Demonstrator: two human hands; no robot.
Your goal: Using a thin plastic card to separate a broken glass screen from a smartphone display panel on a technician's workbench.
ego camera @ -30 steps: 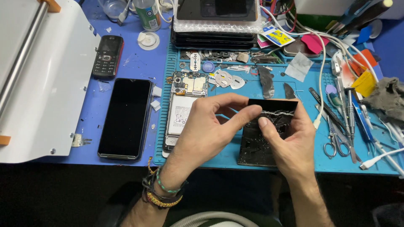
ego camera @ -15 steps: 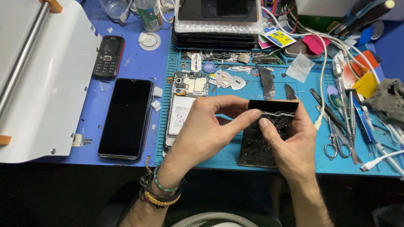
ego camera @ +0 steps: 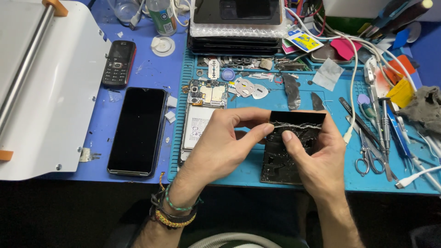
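Both hands hold a black phone back cover point(ego camera: 287, 151) with glue residue on its inner face, tilted above the blue repair mat point(ego camera: 257, 103). My left hand point(ego camera: 225, 147) pinches the cover's top left edge with thumb and forefinger. My right hand point(ego camera: 319, 158) grips its right side, thumb pressed on the inner face near the top. Just left of my hands lies an opened phone point(ego camera: 200, 117), its battery and circuit board showing, partly hidden by my left hand.
A black smartphone point(ego camera: 138, 131) and a small keypad phone point(ego camera: 118, 63) lie on the blue table at the left, beside a white machine point(ego camera: 41, 87). Stacked screens point(ego camera: 236, 20) sit at the back. Scissors point(ego camera: 367, 156), tweezers, screwdrivers and white cables crowd the right.
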